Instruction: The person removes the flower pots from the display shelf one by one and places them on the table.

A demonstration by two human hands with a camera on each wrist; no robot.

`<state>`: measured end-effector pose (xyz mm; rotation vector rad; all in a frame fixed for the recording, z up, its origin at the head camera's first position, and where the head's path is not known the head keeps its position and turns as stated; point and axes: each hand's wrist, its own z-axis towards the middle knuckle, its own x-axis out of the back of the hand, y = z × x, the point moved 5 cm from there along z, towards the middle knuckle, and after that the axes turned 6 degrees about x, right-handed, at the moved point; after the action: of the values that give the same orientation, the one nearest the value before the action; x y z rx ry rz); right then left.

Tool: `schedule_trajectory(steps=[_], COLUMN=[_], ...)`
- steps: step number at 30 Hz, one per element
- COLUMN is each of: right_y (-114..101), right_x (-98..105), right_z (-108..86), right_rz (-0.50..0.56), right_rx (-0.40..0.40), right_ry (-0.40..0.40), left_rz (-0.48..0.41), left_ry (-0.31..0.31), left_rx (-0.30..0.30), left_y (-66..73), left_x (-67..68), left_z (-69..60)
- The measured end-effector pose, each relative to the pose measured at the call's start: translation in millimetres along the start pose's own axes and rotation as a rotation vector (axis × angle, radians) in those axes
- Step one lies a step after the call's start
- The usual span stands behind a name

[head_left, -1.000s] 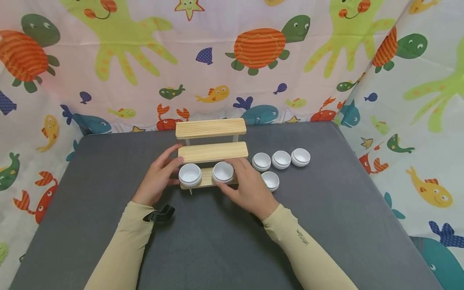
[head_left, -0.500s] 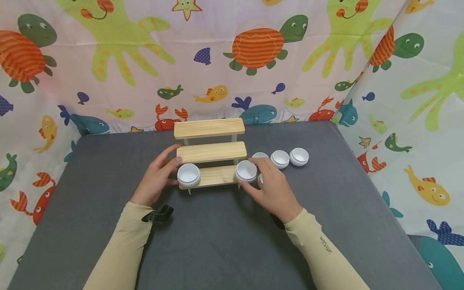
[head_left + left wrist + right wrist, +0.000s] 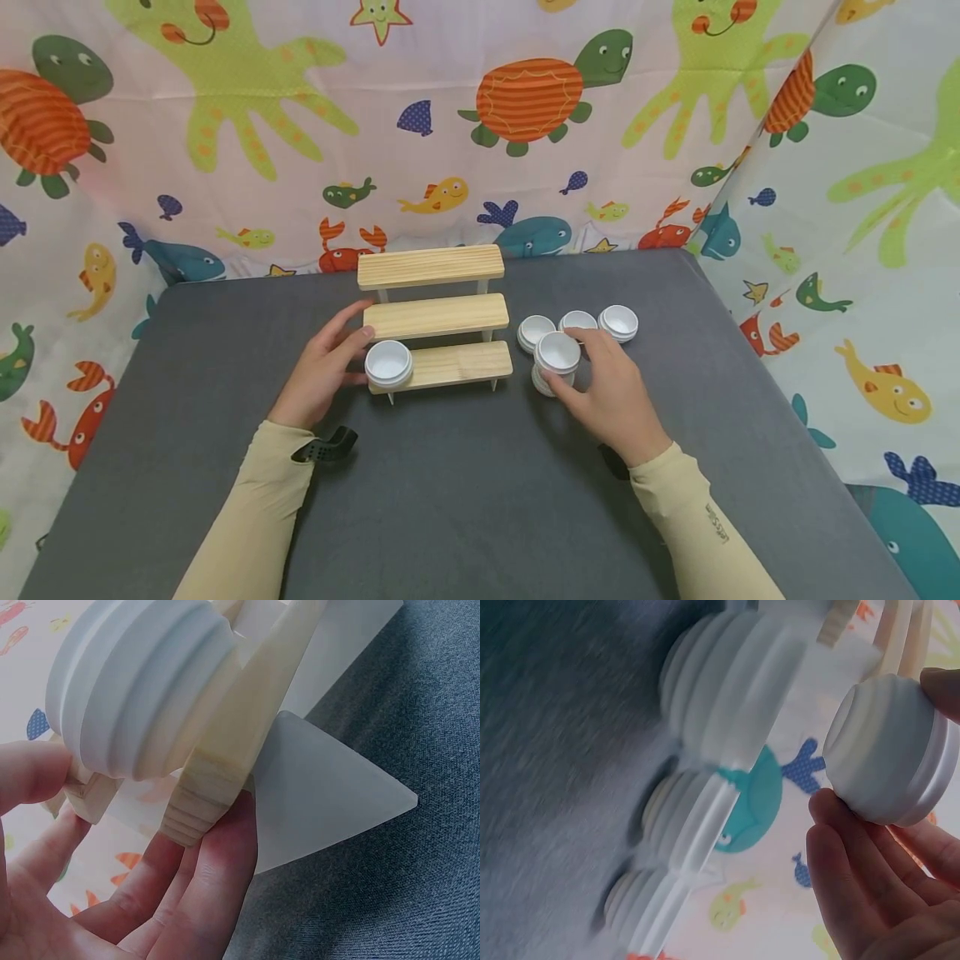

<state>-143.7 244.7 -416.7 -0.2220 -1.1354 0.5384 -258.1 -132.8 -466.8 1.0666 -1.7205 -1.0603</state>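
A three-tier wooden display rack (image 3: 435, 318) stands on the grey table, its steps rising toward the back. My left hand (image 3: 318, 375) holds the rack's left end, the thumb at the middle shelf and fingertips (image 3: 225, 832) against a lower shelf end. On the left of the lowest shelf (image 3: 461, 364) sits a ribbed white bowl (image 3: 388, 363). My right hand (image 3: 618, 396) grips another white bowl (image 3: 892, 750) between thumb and fingers, right of the rack. In the head view this bowl partly covers a white bowl (image 3: 553, 387) on the table.
Three more white bowls, the nearest (image 3: 536, 333) beside the rack, form a row behind my right hand. A curtain (image 3: 420, 125) printed with sea animals hangs along the back and sides of the table (image 3: 450, 500).
My right hand has lifted its bowl off the lowest shelf and carried it right, over the bowls on the table. The left hand stays at the rack's left end.
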Motion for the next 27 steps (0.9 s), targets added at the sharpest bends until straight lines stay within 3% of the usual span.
schedule_trajectory(steps=[12,27], right_y=[36.2,57.1], right_x=[12.6,6.6], right_z=[-15.4,-25.0], right_rz=[-0.015,-0.014], right_rx=[-0.046,-0.058], right_ry=[0.059,0.090], left_rz=[-0.008,-0.012], left_ry=[0.000,-0.003], left_rx=[0.004,0.002], left_y=[-1.6,-2.0], left_x=[-0.3,-0.5], left_z=[0.2,0.0])
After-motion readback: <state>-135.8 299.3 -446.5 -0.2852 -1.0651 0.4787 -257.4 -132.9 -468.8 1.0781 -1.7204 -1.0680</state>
